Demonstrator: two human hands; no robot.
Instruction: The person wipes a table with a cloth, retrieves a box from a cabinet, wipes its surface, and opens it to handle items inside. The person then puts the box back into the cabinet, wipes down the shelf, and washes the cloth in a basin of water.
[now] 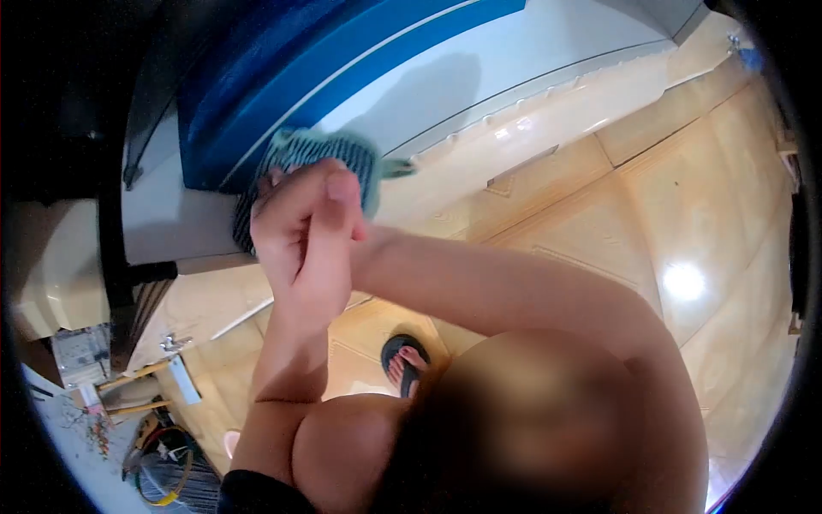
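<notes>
My left hand (304,227) is closed in front of a striped cloth (364,163) with a pale green border and a small loop at its right side. The cloth lies bunched against the corner of a blue panel (223,128) and the white surface beside it. From the right, my right forearm (479,278) crosses behind my left wrist. My right hand is mostly hidden behind the left one, and its grip cannot be made out. A few fingertips (270,180) show on the cloth at the left; whose hand they belong to is unclear.
A white ledge (531,111) runs along the blue panel, above a tan tiled floor (591,240). My foot in a dark sandal (402,360) stands below. At lower left are a racket-like hoop (175,480) and other household items.
</notes>
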